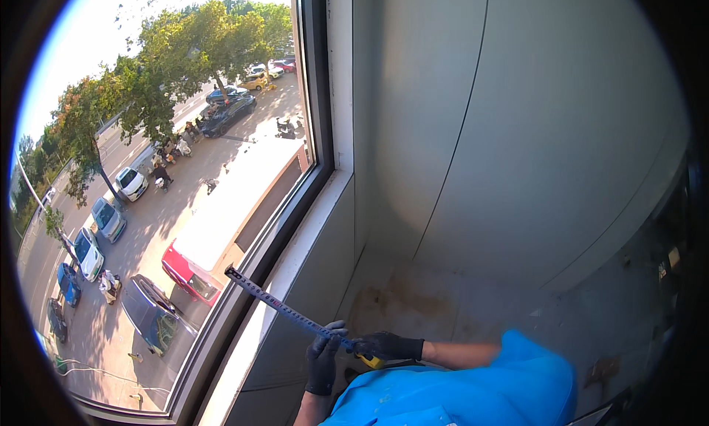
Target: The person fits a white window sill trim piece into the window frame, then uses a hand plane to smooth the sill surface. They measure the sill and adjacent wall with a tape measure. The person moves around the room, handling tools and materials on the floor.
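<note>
A tape measure's pale, marked blade [284, 309] is drawn out from beside my hands, slanting up to the left. Its dark end reaches over the window frame. My left hand [323, 359], in a dark grey glove, is closed on the blade near its lower end. Just to the right, my right hand [390, 345], gloved in black, is closed at the tape measure. Part of a yellow case [371, 362] shows under its fingers; the rest is hidden by the hand and my blue shirt.
On the left runs a dark window frame [255, 282] with a white sill [288, 267]. Grey wall panels [436, 93] rise ahead, meeting a floor [402, 300] with brown stains. Through the glass lie parked cars, trees and a road far below. Blurred dark items sit at the right edge.
</note>
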`<state>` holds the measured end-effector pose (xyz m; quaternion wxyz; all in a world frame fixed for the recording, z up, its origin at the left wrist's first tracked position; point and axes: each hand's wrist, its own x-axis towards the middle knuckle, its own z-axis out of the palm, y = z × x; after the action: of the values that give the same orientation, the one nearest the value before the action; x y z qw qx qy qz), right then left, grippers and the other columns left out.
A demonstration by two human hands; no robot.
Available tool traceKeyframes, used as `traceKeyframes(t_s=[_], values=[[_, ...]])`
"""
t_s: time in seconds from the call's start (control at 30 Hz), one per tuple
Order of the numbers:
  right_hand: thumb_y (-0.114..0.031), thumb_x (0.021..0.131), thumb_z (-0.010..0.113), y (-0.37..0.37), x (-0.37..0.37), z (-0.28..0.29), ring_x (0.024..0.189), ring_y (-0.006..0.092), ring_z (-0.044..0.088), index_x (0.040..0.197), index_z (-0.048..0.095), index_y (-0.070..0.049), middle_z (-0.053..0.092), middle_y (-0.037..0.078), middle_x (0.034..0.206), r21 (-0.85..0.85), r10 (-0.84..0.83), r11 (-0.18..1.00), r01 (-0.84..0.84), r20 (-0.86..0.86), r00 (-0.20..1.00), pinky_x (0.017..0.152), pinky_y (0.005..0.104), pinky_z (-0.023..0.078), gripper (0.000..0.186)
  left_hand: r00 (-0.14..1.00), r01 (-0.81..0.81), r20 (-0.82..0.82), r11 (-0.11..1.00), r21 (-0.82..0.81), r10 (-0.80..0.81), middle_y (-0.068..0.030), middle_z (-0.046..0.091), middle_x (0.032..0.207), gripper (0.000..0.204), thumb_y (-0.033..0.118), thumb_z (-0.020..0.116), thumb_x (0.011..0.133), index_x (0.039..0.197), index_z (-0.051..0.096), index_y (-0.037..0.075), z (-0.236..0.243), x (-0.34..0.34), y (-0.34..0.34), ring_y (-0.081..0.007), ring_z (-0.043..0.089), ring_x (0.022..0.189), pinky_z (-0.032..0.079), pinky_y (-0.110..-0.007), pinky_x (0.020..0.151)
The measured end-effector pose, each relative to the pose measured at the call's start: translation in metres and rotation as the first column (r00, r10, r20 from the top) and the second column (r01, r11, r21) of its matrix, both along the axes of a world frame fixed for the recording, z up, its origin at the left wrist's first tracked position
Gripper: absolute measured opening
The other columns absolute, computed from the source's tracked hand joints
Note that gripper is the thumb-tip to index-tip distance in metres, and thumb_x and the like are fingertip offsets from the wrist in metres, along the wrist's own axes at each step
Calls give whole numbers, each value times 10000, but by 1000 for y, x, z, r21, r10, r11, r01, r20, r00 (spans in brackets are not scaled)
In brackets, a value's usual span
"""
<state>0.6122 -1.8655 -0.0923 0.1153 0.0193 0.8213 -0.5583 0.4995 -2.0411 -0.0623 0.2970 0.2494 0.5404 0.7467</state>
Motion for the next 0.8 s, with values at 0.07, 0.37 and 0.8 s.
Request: traceKeyframes(t_s=[0.07,0.37,0.8], values=[[-346,1021,523,43,-1,-22,883,256,686,1192,669,-111,716,97,995,101,-112,985,137,-221,969,799,352,523,325,994,90,-55,996,-21,-91,-113,643,1229,229,123,615,959,1143,676,1,0,-29,36,-196,596,1123,455,-335,977],[-263,965,581,311,-18,142,734,251,650,941,667,-29,643,102,806,361,-483,498,788,-639,598,699,358,504,251,669,-314,-742,892,-326,-35,-132,705,1025,212,187,681,897,1071,698,67,-76,-166,97,-293,672,975,529,-391,833],[-160,878,656,456,-111,404,626,253,600,830,568,-95,536,73,691,388,435,-394,833,-720,541,527,382,486,120,123,-625,-973,747,-227,-193,-104,633,1160,319,240,636,937,1246,602,166,-199,-202,65,-311,641,887,531,-452,690]])
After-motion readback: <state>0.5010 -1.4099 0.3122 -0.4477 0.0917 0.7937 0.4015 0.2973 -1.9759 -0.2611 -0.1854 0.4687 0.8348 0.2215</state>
